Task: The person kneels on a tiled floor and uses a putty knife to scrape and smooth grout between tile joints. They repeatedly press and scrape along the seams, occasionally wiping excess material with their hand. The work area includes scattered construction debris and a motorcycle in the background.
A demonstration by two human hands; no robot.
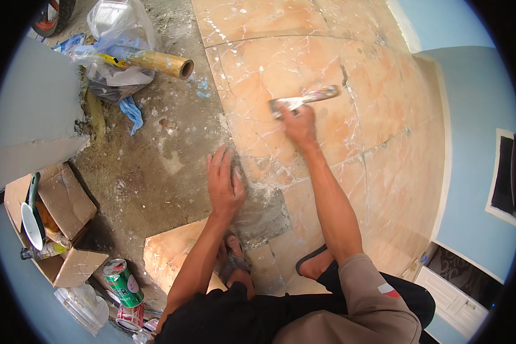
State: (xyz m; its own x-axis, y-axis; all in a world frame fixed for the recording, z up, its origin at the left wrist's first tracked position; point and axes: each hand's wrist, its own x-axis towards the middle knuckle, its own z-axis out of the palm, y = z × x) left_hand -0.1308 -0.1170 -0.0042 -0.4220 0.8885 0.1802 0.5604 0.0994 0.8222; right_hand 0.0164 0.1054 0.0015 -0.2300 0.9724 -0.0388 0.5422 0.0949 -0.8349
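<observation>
My right hand (300, 127) grips a scraper (321, 93) by its neck, over the orange marbled floor tiles (281, 63). The scraper's wide blade points left and its handle sticks out to the right, a little smeared by motion. My left hand (225, 186) is open, back up, with its fingers stretched forward. It is at the border between the bare concrete floor (149, 178) and the tiles, with nothing in it. I cannot tell whether its palm presses on the floor. White dust and specks lie along the tile edge.
At the far left are plastic bags (117, 28) and a yellowish cardboard tube (163, 63). An open cardboard box (66, 195) holds a white-and-green ladle (33, 223). Near it stand a green can (123, 284) and a red can (130, 317). A loose tile piece (172, 252) lies by my foot. A light blue wall (476, 114) bounds the right.
</observation>
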